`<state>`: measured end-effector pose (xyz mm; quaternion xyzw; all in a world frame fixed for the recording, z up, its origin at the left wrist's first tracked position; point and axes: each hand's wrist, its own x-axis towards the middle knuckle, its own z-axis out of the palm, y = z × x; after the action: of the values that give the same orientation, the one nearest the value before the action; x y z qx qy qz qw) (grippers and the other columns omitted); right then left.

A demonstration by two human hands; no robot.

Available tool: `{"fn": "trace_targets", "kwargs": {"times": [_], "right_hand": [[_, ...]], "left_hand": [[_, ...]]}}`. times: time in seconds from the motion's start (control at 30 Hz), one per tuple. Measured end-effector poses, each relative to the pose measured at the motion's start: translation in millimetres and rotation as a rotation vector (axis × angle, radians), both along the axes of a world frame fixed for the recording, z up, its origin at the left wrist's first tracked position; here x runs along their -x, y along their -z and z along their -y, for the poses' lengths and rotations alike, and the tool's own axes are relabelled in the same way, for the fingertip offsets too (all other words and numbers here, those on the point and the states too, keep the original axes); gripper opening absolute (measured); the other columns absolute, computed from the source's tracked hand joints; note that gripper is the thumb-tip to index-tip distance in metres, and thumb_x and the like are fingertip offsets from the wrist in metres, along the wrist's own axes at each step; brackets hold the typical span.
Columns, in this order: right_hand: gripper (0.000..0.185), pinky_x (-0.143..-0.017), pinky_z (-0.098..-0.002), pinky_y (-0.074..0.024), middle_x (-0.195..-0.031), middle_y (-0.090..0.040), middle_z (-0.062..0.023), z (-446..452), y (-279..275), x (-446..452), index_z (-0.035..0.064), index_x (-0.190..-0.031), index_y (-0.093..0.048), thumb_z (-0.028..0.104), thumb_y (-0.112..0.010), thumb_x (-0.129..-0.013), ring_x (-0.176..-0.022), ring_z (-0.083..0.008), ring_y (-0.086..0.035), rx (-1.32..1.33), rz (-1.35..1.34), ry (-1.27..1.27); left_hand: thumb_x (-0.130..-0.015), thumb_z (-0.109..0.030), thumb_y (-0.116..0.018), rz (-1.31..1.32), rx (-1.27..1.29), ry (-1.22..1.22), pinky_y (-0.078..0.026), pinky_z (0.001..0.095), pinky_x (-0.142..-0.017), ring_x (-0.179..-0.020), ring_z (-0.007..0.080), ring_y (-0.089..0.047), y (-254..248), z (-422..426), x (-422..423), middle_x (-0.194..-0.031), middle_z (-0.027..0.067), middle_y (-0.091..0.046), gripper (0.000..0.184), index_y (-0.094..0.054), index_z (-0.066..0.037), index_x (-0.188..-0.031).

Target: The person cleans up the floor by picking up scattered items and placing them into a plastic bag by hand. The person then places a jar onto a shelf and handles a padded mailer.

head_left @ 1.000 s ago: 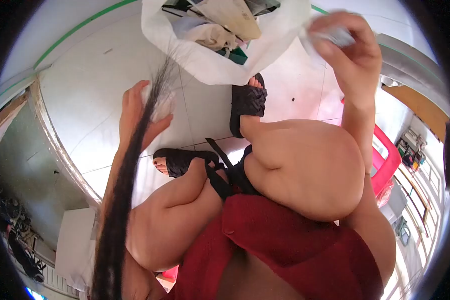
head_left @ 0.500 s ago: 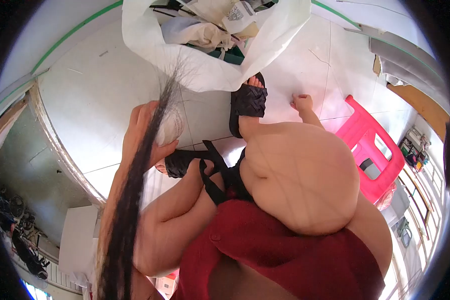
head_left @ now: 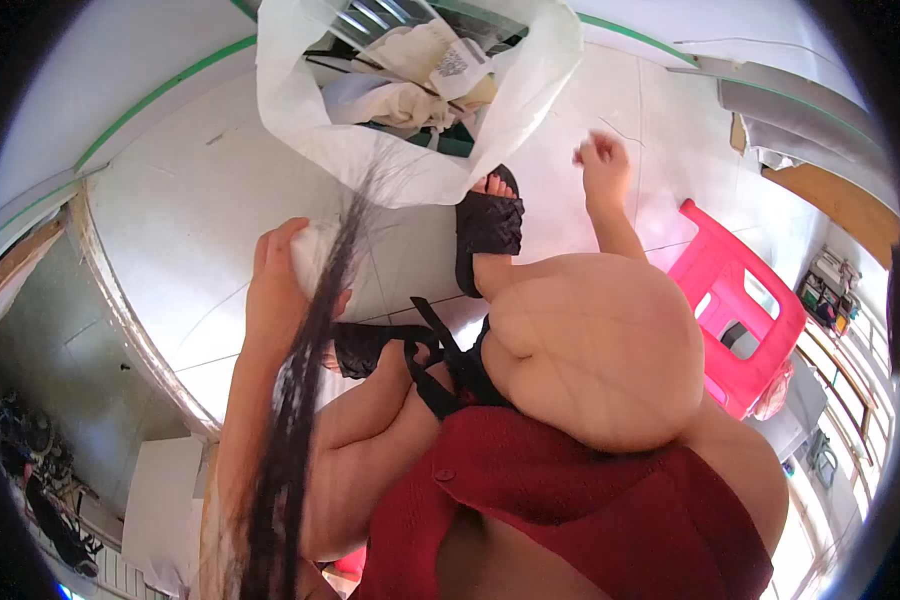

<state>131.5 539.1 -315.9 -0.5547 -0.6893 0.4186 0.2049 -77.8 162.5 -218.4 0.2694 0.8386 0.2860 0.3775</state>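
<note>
My left hand (head_left: 275,285) is curled round a pale, translucent roundish object (head_left: 313,250), partly hidden by a dark strand of hair. My right hand (head_left: 603,160) is above the floor, right of the bag, its fingers curled together and blurred; what they hold, if anything, is too small to make out. A white bag (head_left: 310,130) stands open at the top centre. Inside it are a crumpled beige cloth-like item (head_left: 400,103), a label with a printed code (head_left: 460,68), clear plastic and something dark green.
Black sandals (head_left: 490,222) are on my feet on the tiled floor (head_left: 205,200), just below the bag. A pink plastic stool (head_left: 735,300) is at the right. Grey panels (head_left: 795,120) line the upper right, and a white box-like object (head_left: 160,500) is at the lower left.
My right hand moved from beside the bag's rim down to the floor, then lifted slightly. The whitish item it held is gone from it. A small dark speck on the floor is no longer visible.
</note>
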Motion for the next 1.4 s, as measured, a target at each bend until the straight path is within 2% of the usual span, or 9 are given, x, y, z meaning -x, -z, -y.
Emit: {"fn": "trace_targets", "kwargs": {"times": [0.17,0.23,0.37,0.5,0.57,0.73,0.93,1.13,1.4], "right_hand": [[0.033,-0.072,-0.0257,-0.0508,-0.095,-0.059,-0.0091,40.0,-147.5,109.4,-0.0033,-0.109,-0.052,-0.01,-0.062,-0.078,-0.078,-0.015,-0.061,-0.502,-0.586,-0.577],[0.039,-0.076,-0.0268,-0.0504,-0.104,-0.059,-0.0102,51.6,-174.8,126.5,-0.0029,-0.114,-0.049,-0.01,-0.062,-0.078,-0.088,-0.0164,-0.061,-0.589,-0.329,-0.835],[0.043,-0.083,-0.0296,-0.0488,-0.118,-0.055,-0.0155,81.2,-215.1,130.0,-0.0027,-0.12,-0.045,-0.012,-0.058,-0.08,-0.098,-0.0191,-0.059,-0.368,-0.445,-0.846],[0.036,-0.079,-0.0302,-0.0493,-0.108,-0.056,-0.0161,118.4,-261.0,121.1,-0.0053,-0.111,-0.049,-0.013,-0.057,-0.076,-0.085,-0.0172,-0.057,-0.133,-0.618,-0.984],[0.032,-0.078,-0.0355,-0.0498,-0.1,-0.058,-0.0154,128.7,-281.2,111.7,-0.0004,-0.103,-0.056,-0.002,-0.063,-0.072,-0.084,-0.0227,-0.058,-0.283,-0.324,-1.18],[0.027,-0.078,-0.0359,-0.0491,-0.097,-0.062,-0.0115,158.7,-264.8,117.3,0.0058,-0.094,-0.062,0.009,-0.069,-0.068,-0.085,-0.0266,-0.061,-0.421,-0.408,-1.263],[0.028,-0.07,-0.0391,-0.046,-0.101,-0.064,-0.0033,135.2,-257.3,149.1,0.0129,-0.092,-0.063,0.024,-0.068,-0.066,-0.092,-0.024,-0.06,-0.645,-0.185,-1.866],[0.034,-0.082,-0.0458,-0.0452,-0.106,-0.062,-0.0114,99.4,-269.7,188.9,0.0043,-0.09,-0.061,0.022,-0.062,-0.061,-0.101,-0.0337,-0.057,-0.513,-0.008,-2.083],[0.032,-0.086,-0.0444,-0.0444,-0.106,-0.059,-0.0121,92.8,-297.9,187.8,0.0043,-0.092,-0.058,0.014,-0.058,-0.062,-0.102,-0.0336,-0.055,-0.298,0.092,-2.149]], "left_hand": [[-0.059,-0.021,-0.079,-0.078,-0.054,-0.046,-0.034,0.038,-0.101,-0.118,0.0325,-0.043,-10.7,1.6,5.6,-0.125,0.0176,-0.045,0.084,-0.038,-0.001,-0.129],[-0.058,-0.018,-0.079,-0.165,-0.043,-0.003,-0.035,0.0375,-0.101,-0.117,0.0325,-0.043,-23.3,4.7,10.3,-0.124,0.0171,-0.046,0.083,-0.039,-0.001,-0.128],[-0.054,-0.008,-0.079,-0.299,-0.138,-0.047,-0.046,0.0396,-0.087,-0.107,0.0339,-0.05,-97.7,17.4,17.1,-0.118,0.0135,-0.049,0.077,-0.044,-0.009,-0.122],[-0.051,-0.012,-0.078,-0.392,-0.057,-0.191,-0.041,0.036,-0.097,-0.111,0.0302,-0.05,-176.8,21.2,-0.4,-0.117,0.0139,-0.05,0.073,-0.05,-0.001,-0.117],[-0.053,-0.02,-0.082,-0.3,-0.072,-0.453,-0.042,0.0382,-0.095,-0.103,0.0296,-0.055,-187.9,12.3,-24.6,-0.112,0.0146,-0.052,0.073,-0.051,0.0,-0.117],[-0.052,-0.019,-0.086,-0.233,-0.284,-0.435,-0.041,0.0389,-0.094,-0.11,0.0289,-0.047,-175.6,-8.3,-29.2,-0.121,0.0156,-0.043,0.087,-0.037,-0.002,-0.123],[-0.052,-0.02,-0.086,-0.181,-0.328,-0.535,-0.04,0.0378,-0.095,-0.111,0.0284,-0.046,-145.3,0.1,-11.8,-0.12,0.0159,-0.043,0.087,-0.038,-0.002,-0.122],[-0.053,-0.027,-0.083,-0.049,-0.238,-0.611,-0.045,0.046,-0.084,-0.104,0.0407,-0.05,-130.2,18.5,23.1,-0.114,0.0172,-0.049,0.083,-0.041,-0.013,-0.122],[-0.059,-0.03,-0.08,0.025,-0.122,-0.629,-0.047,0.0409,-0.086,-0.103,0.0347,-0.054,-130.1,31.4,6.1,-0.116,0.0186,-0.048,0.081,-0.041,-0.007,-0.126]]}}
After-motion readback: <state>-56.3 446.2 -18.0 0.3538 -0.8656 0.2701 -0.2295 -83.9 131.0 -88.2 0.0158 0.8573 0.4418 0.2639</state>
